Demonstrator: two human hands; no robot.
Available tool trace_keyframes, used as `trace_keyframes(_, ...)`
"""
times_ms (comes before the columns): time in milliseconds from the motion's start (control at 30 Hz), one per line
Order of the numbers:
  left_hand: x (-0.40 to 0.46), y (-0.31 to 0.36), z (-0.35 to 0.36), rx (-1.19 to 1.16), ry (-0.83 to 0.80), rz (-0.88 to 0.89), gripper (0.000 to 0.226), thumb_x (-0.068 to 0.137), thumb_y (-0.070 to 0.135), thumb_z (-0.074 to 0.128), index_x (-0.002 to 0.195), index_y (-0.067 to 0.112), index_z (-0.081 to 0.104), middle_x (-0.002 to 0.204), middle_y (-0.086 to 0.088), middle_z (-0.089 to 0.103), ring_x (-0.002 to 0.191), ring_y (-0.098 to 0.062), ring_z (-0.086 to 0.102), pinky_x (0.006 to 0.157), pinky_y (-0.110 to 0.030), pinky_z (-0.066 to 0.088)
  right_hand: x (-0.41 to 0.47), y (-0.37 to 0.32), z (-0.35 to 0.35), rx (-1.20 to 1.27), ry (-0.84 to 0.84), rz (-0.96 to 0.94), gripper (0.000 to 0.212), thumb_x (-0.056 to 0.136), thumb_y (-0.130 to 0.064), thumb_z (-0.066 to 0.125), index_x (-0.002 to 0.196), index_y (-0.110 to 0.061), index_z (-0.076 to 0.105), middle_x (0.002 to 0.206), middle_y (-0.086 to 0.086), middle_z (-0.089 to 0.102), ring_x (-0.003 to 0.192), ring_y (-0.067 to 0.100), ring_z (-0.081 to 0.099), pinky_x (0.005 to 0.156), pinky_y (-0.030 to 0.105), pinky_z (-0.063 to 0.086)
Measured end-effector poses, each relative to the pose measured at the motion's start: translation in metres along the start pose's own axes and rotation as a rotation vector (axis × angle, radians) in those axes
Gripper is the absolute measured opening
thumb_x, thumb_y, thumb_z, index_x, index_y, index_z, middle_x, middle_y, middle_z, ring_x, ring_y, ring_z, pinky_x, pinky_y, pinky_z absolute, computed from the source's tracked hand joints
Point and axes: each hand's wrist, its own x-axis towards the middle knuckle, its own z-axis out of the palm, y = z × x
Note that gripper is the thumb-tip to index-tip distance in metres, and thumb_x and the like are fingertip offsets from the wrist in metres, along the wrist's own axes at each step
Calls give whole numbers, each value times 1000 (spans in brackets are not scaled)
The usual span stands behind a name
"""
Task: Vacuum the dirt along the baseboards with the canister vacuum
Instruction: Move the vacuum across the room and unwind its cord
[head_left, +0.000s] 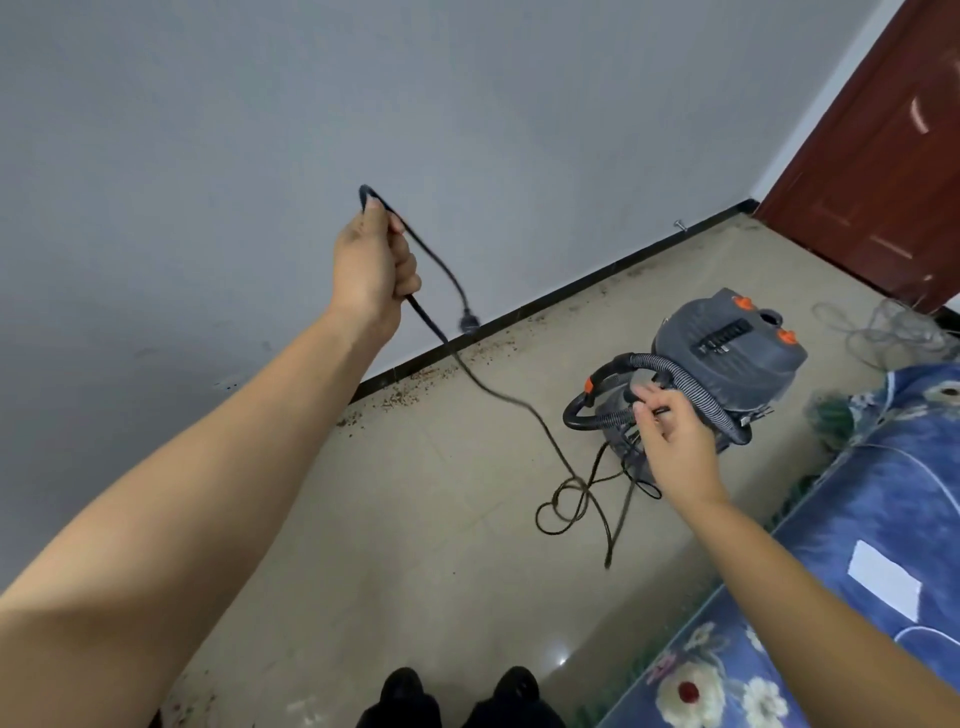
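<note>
So left hand (375, 260) fists the power cord (441, 270) raised by the wall, plug (469, 322) dangling, likely heading for a socket; dirt (400, 397) lines the baseboard (545, 301); right hand (670, 431) pinches a cord strand over the canister vacuum (727, 348) mid-floor, probably untangling slack.

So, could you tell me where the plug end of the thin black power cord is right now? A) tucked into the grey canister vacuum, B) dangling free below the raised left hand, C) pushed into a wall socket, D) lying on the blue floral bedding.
B: the plug hangs in the air from the thin black power cord looped through the left hand, in front of the wall.
</note>
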Motion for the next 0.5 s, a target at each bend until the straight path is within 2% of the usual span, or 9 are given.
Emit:
trace_keyframes(67,-2,-5,9,1,4,11,37,104,27,25,69,17,33,40,11,22,36,-6,14,36,-18,15,-9,-15,-9,-5,-226,-95,4,96,-8,50,96,-8,53,83,-15,73,69,-3,63,64,12,47)
trace_keyframes(133,-1,-1,22,-15,18,66,35,102,22,26,69,17,32,40,11,22,36,-6,14,36,-17,16,-18,-13,-13,-218,-568,-41,15,97,-9,47,99,-23,51,64,-10,70,56,5,60,60,20,47)
trace_keyframes(200,2,13,37,-52,13,133,34,102,21,26,69,17,32,40,11,23,36,-7,15,37,-17,16,-19,13,-20,-550,-881,182,27,96,-5,41,108,-25,53,71,-6,68,56,7,55,58,21,44)
trace_keyframes(267,3,29,53,-73,-27,170,35,103,22,25,69,16,33,41,10,24,37,-8,15,38,-18,15,-13,48,-29,-1008,-1158,377,33,93,3,35,116,-10,56,79,0,54,61,10,47,66,23,42)
trace_keyframes(333,0,34,66,-34,-86,169,35,104,24,26,70,16,34,41,10,26,37,-7,15,39,-17,15,-4,68,-33,-1391,-1305,323,28,95,2,36,113,8,56,77,9,47,62,19,43,76,29,38)
trace_keyframes(367,-2,33,70,7,-118,159,36,104,24,26,70,16,34,40,10,26,36,-7,16,39,-17,15,3,62,-33,-1386,-1295,275,31,98,-5,38,119,7,57,86,13,55,72,24,51,81,30,39)
trace_keyframes(400,-4,30,73,52,-155,143,35,104,25,26,70,17,34,40,11,27,36,-7,16,38,-16,15,14,53,-32,-1209,-1164,284,32,100,-14,41,122,1,58,102,13,61,90,25,57,86,30,40)
trace_keyframes(467,-8,18,73,135,-238,97,36,104,27,27,71,17,35,40,11,26,35,-6,16,38,-13,15,38,16,-27,-629,-720,261,33,100,-28,44,122,-11,62,121,5,61,109,16,54,90,28,41)
trace_keyframes(500,-12,9,72,178,-279,54,36,104,28,27,71,18,35,39,12,25,34,-5,17,38,-12,15,51,-6,-22,-349,-580,285,36,101,-33,40,122,-13,62,123,3,61,112,14,54,93,28,40)
